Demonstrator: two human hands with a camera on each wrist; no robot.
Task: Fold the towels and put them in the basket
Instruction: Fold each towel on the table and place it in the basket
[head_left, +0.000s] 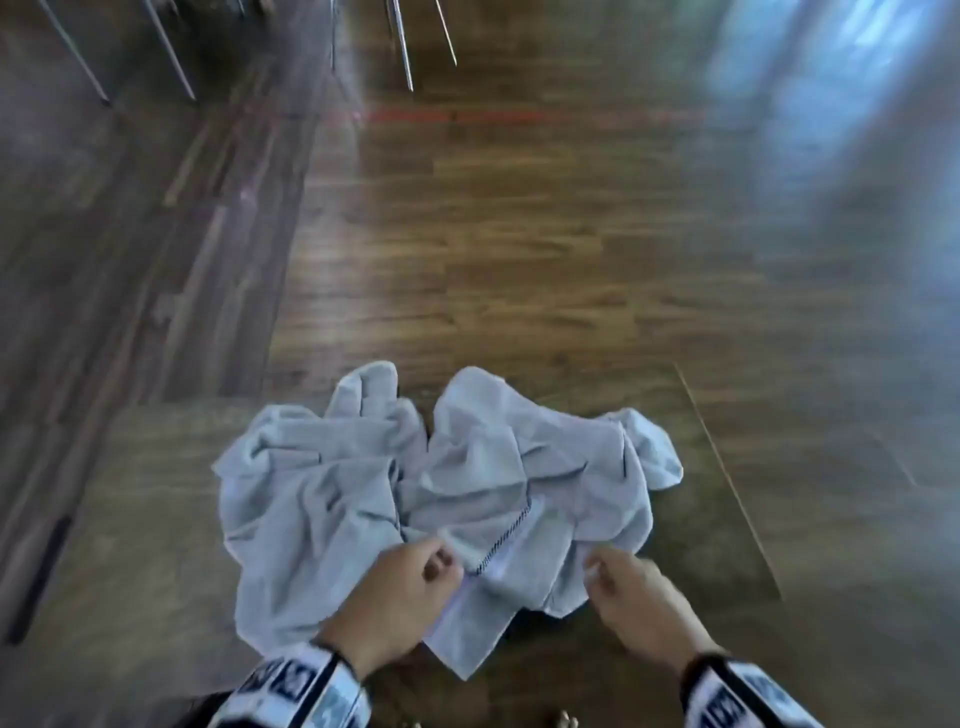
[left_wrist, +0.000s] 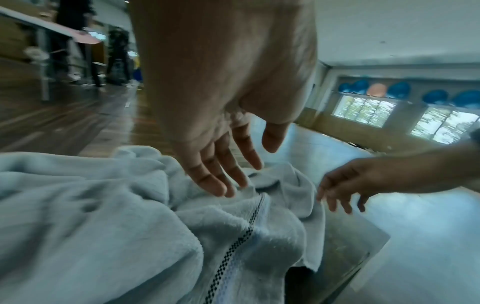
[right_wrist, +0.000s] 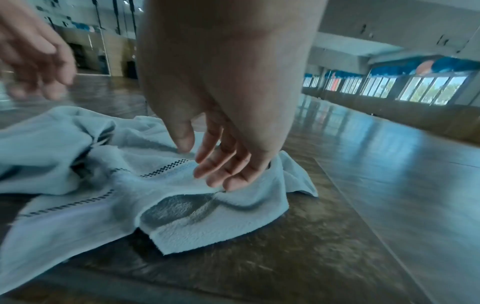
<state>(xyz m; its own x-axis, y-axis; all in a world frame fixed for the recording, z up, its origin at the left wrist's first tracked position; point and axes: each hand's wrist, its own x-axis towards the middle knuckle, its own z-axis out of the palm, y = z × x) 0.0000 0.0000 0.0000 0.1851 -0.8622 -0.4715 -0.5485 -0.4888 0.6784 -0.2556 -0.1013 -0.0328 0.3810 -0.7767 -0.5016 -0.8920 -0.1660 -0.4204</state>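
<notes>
**Hands over a crumpled pale-blue towel**

Wristbands with black-and-white markings sit at the near edge of the head view, one on each forearm. Just beyond them, the left hand (head_left: 402, 590) hovers over the near part of the towel (head_left: 332, 499), beside its band of dark checked stitching (head_left: 506, 535). From the left wrist camera the left hand's fingers (left_wrist: 221, 174) reach forward, nearly straight and slightly spread, their tips just above or barely touching the cloth; the grip is apart and holds nothing. The right hand (head_left: 636, 597) is over the towel's near right edge. From the right wrist camera its fingers (right_wrist: 223, 164) are loosely bent, the fingertips touching a raised fold near the stitched band (right_wrist: 163, 169), the thumb a little apart from them. Whether that grip is pinching the fold cannot be told; motion blur softens the contact.

The towel lies in a rumpled heap, bunched into ridges, with one corner turned out toward the person and another lobe spreading to the right. It rests on a low, dark, wood-patterned desk (head_left: 717, 545), whose right edge runs diagonally away from the viewer.

Beyond the desk stretches a glossy wooden floor (head_left: 519, 234) with a faint red line (head_left: 467, 117) across it. Thin metal legs (head_left: 405, 47) stand at the far edge. The wrist views show windows (right_wrist: 415, 88) along a distant wall.
</notes>
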